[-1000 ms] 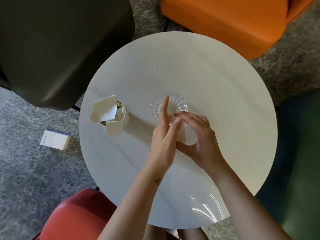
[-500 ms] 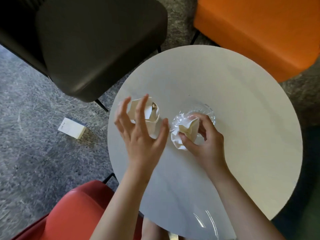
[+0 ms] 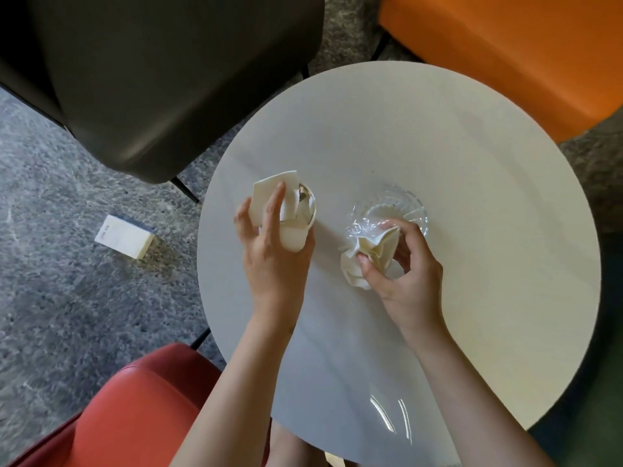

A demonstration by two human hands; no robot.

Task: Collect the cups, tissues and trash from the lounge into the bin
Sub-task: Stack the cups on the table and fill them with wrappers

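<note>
Seen from above: the left hand, spread open above it half a second ago, now wraps its fingers round the small white paper cup near the left edge of the round white desk, forefinger lying across the folded white napkin stuffed in the cup's mouth; the right hand still pinches the crumpled white tissue between thumb and curled fingers, at the near rim of the clear ribbed glass dish; a small white cardboard box with a blue edge lies on the grey speckled carpet left of the desk, its faint print too small to read; a dark grey chair, an orange seat and a red seat crowd the desk's edge.
</note>
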